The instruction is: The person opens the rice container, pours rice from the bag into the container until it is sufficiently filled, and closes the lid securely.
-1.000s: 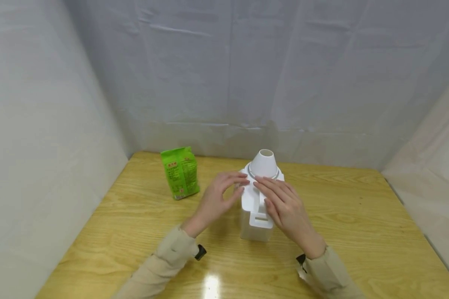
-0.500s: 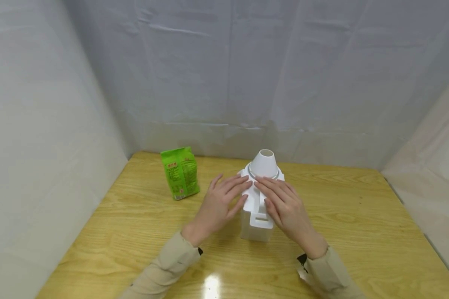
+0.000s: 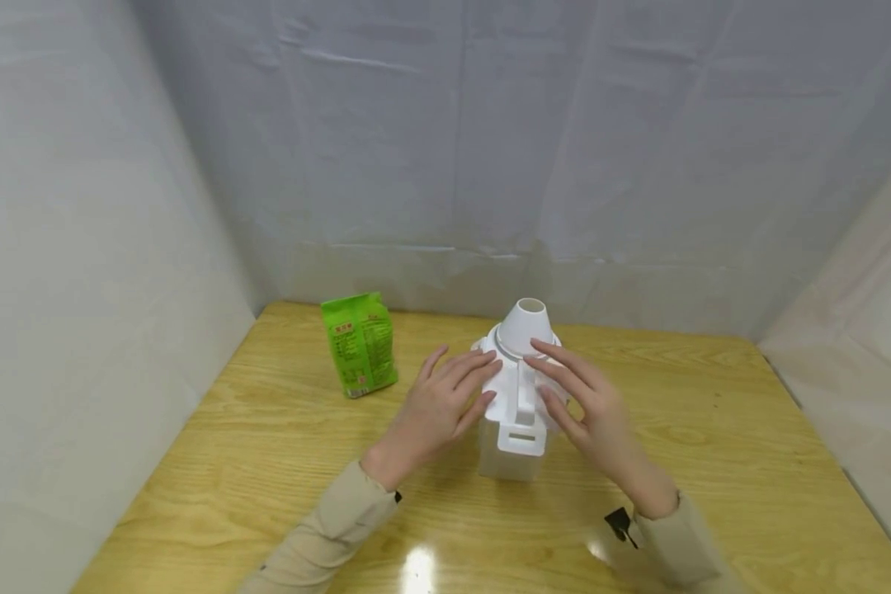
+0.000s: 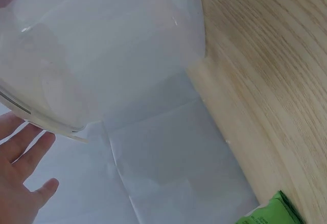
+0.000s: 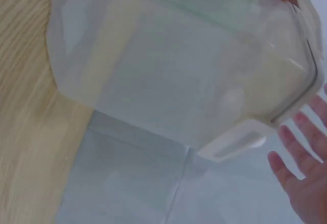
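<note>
A translucent storage container (image 3: 508, 464) with a white lid (image 3: 499, 388) stands upright between my hands. On top of the lid sits a white cone-shaped cup (image 3: 525, 328), its narrow round end up. A slotted latch (image 3: 521, 438) hangs down the near side. My left hand (image 3: 434, 412) has its straight fingertips resting on the lid's left edge. Over the right side, my right hand (image 3: 597, 412) spreads its fingers, fingertips close to the cup and lid. In the right wrist view, its fingers (image 5: 296, 145) are extended beside the lid rim and hold nothing.
A green printed bag (image 3: 360, 345) stands upright on the wooden table (image 3: 676, 429), left of the container. White sheeting (image 3: 416, 165) closes off the back and both sides.
The left hand has flattened, its fingers stretching over the lid's edge. My right hand has shifted right and lifted its fingers, uncovering more of the lid. The bag and container stay put.
</note>
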Demonstrator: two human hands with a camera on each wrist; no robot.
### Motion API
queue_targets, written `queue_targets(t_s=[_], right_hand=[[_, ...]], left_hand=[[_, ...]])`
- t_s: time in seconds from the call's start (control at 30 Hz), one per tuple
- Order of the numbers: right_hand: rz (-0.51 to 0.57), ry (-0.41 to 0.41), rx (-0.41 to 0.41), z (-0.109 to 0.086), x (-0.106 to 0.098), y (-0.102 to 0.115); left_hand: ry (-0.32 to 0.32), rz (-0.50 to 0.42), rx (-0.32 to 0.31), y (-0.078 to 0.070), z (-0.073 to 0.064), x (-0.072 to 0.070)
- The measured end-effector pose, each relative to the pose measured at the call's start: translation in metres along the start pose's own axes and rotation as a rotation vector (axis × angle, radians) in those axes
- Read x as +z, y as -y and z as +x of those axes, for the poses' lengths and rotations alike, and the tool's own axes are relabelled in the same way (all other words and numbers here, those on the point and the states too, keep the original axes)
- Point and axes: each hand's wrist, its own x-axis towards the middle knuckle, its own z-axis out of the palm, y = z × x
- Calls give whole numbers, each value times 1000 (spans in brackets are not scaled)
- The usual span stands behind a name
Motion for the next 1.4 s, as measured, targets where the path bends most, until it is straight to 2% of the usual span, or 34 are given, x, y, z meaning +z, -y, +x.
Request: queue_targets(t_s=[0.1,0.2,0.33,0.47,0.73,0.9,1.13,1.4], right_hand=[[54,-22,131,1,-12,-4],[119,-14,308,0,-24,-10],[220,44,542,-3,-36,-20],[331,123,695,-7,-41,-30],[612,251,896,-15,-40,-46],[844,336,1002,-18,-39,-54],[1190,311,1144,-21,-38,-63],[1335,301,1275,-14,-37,-64]], left_hand=[[0,-7,-2,0,0,0],[-1,-11,-3,0,0,0],[-2,-9,-4,-1,0,0],[-12,-7,-3,-1,0,-1],[-8,0,-1,-2,1,-1],[-4,-6,-6,-2,1,-2],[2,-26,-17,-2,0,-3],[-3,-48,-18,-2,1,-2]])
